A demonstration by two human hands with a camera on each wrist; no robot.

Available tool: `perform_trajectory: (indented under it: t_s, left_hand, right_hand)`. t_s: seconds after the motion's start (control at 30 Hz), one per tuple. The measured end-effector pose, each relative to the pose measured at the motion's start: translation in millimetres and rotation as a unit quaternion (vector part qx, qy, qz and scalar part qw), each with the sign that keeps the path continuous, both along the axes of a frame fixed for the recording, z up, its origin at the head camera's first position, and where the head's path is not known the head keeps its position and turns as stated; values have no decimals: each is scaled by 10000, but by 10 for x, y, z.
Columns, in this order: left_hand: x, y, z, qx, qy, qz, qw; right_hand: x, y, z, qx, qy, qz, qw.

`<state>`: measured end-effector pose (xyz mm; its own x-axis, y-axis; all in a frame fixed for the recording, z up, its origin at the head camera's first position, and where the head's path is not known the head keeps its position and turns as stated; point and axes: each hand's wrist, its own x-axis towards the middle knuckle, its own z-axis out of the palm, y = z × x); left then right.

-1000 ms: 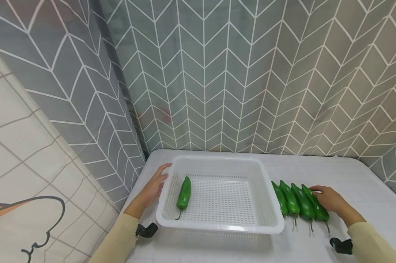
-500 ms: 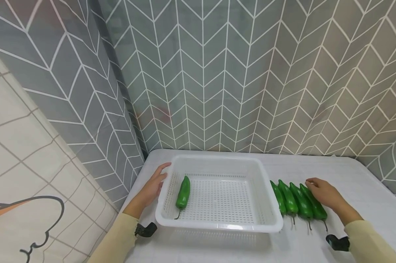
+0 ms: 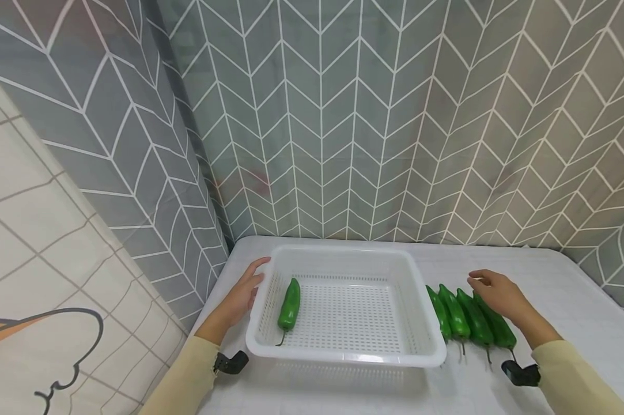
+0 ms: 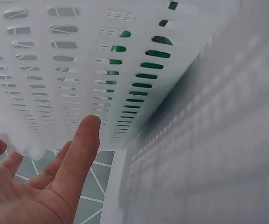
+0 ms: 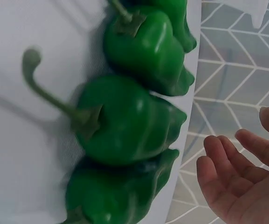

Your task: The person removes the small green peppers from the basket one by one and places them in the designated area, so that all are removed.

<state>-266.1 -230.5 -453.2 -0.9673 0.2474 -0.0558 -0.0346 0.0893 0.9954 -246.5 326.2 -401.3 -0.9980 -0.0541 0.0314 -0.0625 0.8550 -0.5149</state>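
A white plastic basket (image 3: 345,358) stands on the table with one green pepper (image 3: 290,305) inside, near its left wall. My left hand (image 3: 237,300) is at the basket's left side, its fingers extended; in the left wrist view a fingertip (image 4: 91,122) lies against or close to the slotted wall. Several more green peppers (image 3: 477,323) lie side by side to the right of the basket, stems toward me. Above the tips of the rightmost ones hovers my right hand (image 3: 498,293), loosely bent and holding nothing. The right wrist view shows its fingers (image 5: 218,172) apart from the peppers.
A white cloth covers the table (image 3: 545,271). Behind it hangs a grey curtain (image 3: 322,144) with white chevron lines, and a pale checked cloth (image 3: 47,230) hangs at the left. Black devices (image 3: 231,363) are strapped to both wrists.
My right hand has risen off the rightmost pepper and shifted left and away from me, over the pepper tips. The left hand, basket and peppers stay in place.
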Motion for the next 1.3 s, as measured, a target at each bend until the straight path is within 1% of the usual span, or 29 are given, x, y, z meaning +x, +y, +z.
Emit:
perform_trajectory:
  t_s: [0.23,0.5,0.6,0.8,1.1,1.3]
  left_hand:
    - [4,-4,-1,35,13,-32,10000]
    - [22,-3,-4,46,34,-53,10000]
    - [13,4,-3,89,19,-80,9999]
    - [-18,14,-7,130,-45,-58,9999]
    - [-15,1,20,84,9,-72,9999]
    - [-15,-5,-1,144,-73,-52,9999]
  right_hand:
    - [-9,-215,108,-146,156,191,9996]
    - [-37,-470,250,-453,185,546,9973]
    - [-55,-544,301,-563,168,631,9963]
    - [-103,-641,352,-698,118,744,9947]
    - [-193,-796,437,-987,121,932,9907]
    - [-201,-934,522,-1038,114,1114,9883]
